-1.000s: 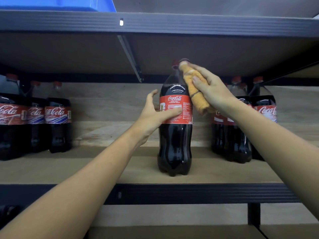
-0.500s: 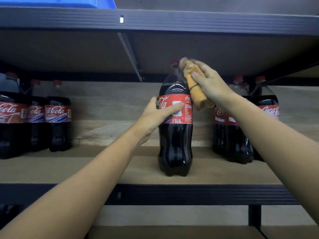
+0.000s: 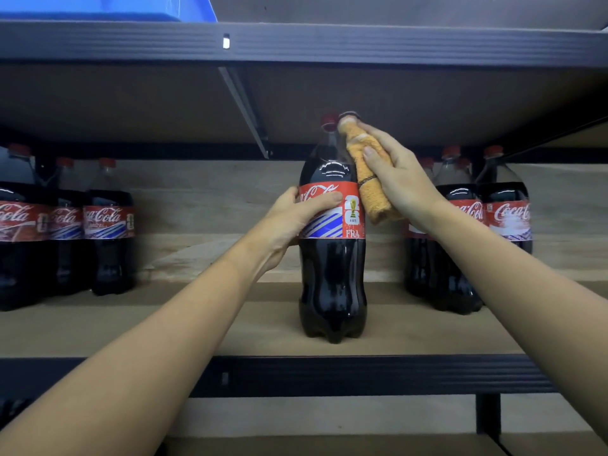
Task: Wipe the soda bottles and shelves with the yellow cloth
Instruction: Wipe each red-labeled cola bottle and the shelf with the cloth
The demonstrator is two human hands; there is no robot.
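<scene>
A tall cola bottle with a red label and red cap stands upright near the front of the wooden shelf. My left hand grips it at the label from the left, thumb across the front. My right hand holds the yellow cloth and presses it against the bottle's right shoulder and neck. The cloth reaches up beside the cap. More cola bottles stand at the back left and back right.
The upper shelf's dark metal beam runs low overhead, with a blue bin on top at the left. A dark front rail edges the wooden shelf. A black upright post stands below right.
The bottle has turned under my left hand, so the label now shows blue stripes and the letters FRA. My right hand stays with the cloth at the bottle's neck.
</scene>
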